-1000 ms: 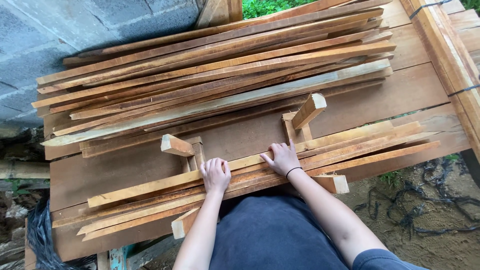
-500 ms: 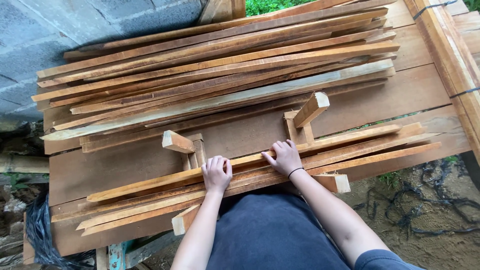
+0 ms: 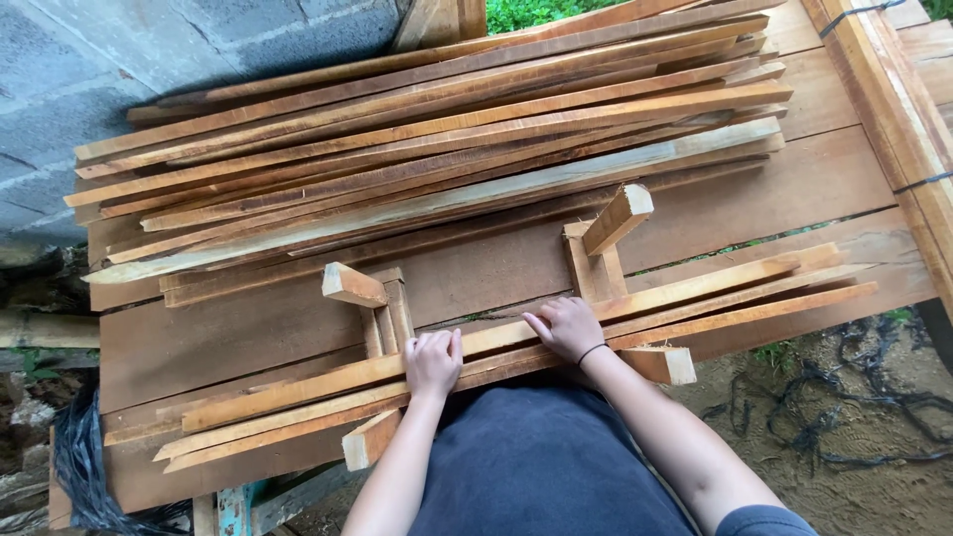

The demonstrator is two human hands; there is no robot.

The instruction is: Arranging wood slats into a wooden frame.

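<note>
On the workbench (image 3: 248, 337), both hands (image 3: 433, 362) flat, released, atop long slats (image 3: 695, 298) pointing left-right.

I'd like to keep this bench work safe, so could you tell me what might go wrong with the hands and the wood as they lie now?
Both the left hand and right hand press bare on rough-sawn strips, so splinters seem likely. The strips rest in two small wooden cradles, with long ends overhanging; uneven pressure could tip them. The big loose pile of slats behind lies uneven and might slide toward the hands.
</note>
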